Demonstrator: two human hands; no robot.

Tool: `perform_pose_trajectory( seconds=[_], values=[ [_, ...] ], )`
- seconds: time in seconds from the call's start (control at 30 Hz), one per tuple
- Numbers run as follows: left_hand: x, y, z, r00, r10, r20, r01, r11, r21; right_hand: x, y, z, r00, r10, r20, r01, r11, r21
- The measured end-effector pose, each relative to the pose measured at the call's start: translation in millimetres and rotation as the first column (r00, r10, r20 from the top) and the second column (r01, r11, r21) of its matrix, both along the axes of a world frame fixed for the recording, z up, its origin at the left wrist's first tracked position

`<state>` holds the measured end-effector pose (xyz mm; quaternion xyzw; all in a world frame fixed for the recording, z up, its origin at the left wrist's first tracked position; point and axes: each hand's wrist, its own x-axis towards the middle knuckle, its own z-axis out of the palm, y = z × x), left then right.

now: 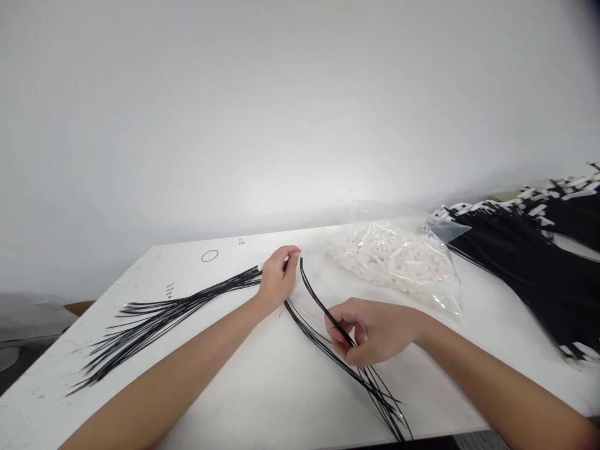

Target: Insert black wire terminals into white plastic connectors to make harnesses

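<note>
My right hand (368, 331) is curled around a few thin black wires (315, 297), whose upper ends rise toward my left fingertips. With thumb and fingers pinched together, my left hand (280, 275) is beside those ends; what sits between its fingertips is mostly hidden. Another loose bunch of black wires (323, 350) runs from below my left hand, under my right hand, to the table's front edge. Left of my left hand, a fanned bundle of black wires (178, 309) lies on the table, its gathered end near a small white piece by my wrist.
A clear plastic bag (398, 259) full of small white pieces lies behind my right hand. Large piles of black wires with white ends (510, 256) cover the right side. A tan rubber band (209, 255) rests on the white table (244, 381), which meets a pale wall (281, 125).
</note>
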<state>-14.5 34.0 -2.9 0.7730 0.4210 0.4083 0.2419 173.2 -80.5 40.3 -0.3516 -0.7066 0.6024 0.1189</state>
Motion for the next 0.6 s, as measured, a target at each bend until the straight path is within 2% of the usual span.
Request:
perform_pose_trajectory(
  seconds=[0.13,0.33,0.47,0.6],
  values=[
    [0.4,-0.2,-0.1,0.995,-0.02,-0.093,0.036,0.984,0.175,1.6,1.6,3.9,0.991,0.042,-0.123,-0.067,0.976,-0.207],
    [-0.7,-6.3,-2.4,0.95,-0.059,-0.307,0.146,0.952,0.269,8.2,-2.8,9.9,0.919,0.064,-0.388,-0.163,0.96,-0.227],
    [-3.3,-12.6,0.5,0.873,-0.052,-0.485,0.194,0.949,0.247,13.0,-4.3,10.0,0.821,0.033,-0.57,-0.245,0.922,-0.3],
    [-4.5,-13.6,2.5,0.8,-0.025,-0.6,0.247,0.925,0.29,16.8,-3.7,8.0,0.766,0.018,-0.642,-0.269,0.916,-0.296]
  ],
)
